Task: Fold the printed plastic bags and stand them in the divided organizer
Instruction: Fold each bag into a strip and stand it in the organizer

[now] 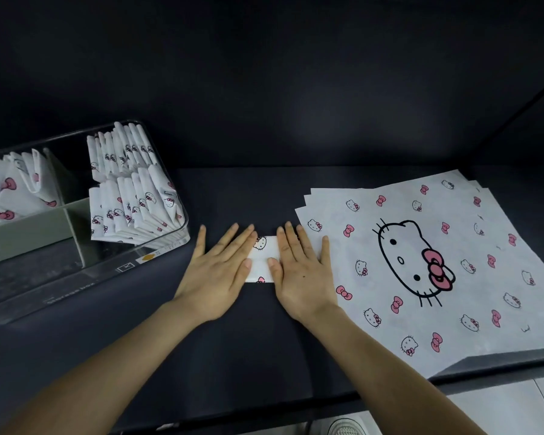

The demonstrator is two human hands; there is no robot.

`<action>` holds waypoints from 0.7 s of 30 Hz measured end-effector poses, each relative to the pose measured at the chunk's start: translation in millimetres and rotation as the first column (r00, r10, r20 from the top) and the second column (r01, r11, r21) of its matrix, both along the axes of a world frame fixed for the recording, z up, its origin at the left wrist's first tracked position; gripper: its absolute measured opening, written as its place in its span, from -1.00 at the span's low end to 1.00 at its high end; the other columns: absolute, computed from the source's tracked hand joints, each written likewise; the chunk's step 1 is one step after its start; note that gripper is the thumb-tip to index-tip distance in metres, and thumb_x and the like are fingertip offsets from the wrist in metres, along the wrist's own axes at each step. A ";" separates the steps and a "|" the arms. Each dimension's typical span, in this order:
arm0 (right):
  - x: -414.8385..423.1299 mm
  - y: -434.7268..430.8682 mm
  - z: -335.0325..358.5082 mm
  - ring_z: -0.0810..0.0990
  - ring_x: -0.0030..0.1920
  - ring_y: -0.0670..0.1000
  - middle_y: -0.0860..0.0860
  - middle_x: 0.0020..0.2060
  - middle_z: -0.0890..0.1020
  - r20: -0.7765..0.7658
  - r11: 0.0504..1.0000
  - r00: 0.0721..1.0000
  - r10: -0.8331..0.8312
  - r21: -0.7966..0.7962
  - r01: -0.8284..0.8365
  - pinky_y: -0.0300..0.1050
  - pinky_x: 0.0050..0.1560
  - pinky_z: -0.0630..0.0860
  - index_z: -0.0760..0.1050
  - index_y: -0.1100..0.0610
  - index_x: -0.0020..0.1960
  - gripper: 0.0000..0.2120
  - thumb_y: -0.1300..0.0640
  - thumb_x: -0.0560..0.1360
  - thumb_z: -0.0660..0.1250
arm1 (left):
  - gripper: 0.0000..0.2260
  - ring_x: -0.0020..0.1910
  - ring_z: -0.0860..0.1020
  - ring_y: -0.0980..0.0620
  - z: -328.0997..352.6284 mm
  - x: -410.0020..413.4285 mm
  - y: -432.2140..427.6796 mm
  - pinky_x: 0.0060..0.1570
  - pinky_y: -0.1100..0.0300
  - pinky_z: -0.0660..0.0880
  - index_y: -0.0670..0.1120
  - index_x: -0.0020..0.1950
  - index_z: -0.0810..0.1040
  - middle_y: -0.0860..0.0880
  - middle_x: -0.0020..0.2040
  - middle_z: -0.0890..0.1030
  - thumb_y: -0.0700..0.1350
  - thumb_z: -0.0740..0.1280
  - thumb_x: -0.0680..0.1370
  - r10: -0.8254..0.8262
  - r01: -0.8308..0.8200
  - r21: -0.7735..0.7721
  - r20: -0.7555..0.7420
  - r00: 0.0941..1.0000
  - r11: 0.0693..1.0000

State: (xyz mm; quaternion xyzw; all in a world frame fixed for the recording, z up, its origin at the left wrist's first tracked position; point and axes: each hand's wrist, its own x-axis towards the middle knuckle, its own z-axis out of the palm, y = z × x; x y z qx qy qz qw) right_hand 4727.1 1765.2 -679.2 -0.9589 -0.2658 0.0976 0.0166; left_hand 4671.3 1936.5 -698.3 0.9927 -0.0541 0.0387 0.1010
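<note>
A folded white bag [262,257] printed with cat faces and pink bows lies on the dark table, pressed flat under both palms. My left hand [215,271] covers its left part and my right hand [302,274] covers its right part, fingers spread and flat. A stack of unfolded printed bags [427,265] lies to the right, touching my right hand. The clear divided organizer [132,262] stands at the left. Several folded bags [132,196] stand upright in its right compartments, and more folded bags [10,189] sit in its far left compartment.
A grey divider [32,224] splits the organizer. The dark table [233,340] ends at a front edge near the bottom, with pale floor tiles [500,409] and a shoe [346,426] below. A dark wall rises behind.
</note>
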 end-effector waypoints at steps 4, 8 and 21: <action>-1.3 -0.8 3.7 -0.26 0.53 -0.02 -0.03 0.56 -0.16 -0.007 1.000 1.000 0.012 0.001 -0.012 0.17 0.47 -0.36 -0.27 0.07 0.55 -0.25 -0.20 0.42 -0.51 | -0.47 0.53 0.08 0.05 0.1 -4.4 8.7 0.44 -0.14 -0.23 -0.08 0.54 0.15 0.07 0.53 0.14 0.11 -0.25 0.67 -0.012 0.013 0.015 -0.010 1.000 1.000; -4.9 -1.3 10.3 0.26 0.47 0.08 0.09 0.47 0.31 0.068 0.982 0.988 -0.141 0.137 0.130 0.14 0.42 0.18 0.20 0.20 0.50 -0.26 -0.23 0.49 -0.16 | -0.49 0.53 0.09 0.05 0.0 -3.7 6.2 0.44 -0.17 -0.20 -0.07 0.54 0.17 0.07 0.53 0.17 0.10 -0.22 0.67 -0.003 0.003 0.021 -0.011 1.000 1.000; 13.9 -3.2 31.3 0.26 -0.35 0.08 0.03 -0.43 0.29 -0.391 0.686 0.740 -0.547 0.297 0.664 -0.17 -0.44 0.10 0.19 0.11 -0.47 -0.65 0.13 0.34 0.32 | -0.48 0.51 0.16 0.01 1.0 -4.7 2.6 0.41 -0.20 -0.11 -0.08 0.52 0.23 0.03 0.51 0.26 0.09 -0.21 0.67 0.017 -0.018 0.041 0.006 1.000 0.999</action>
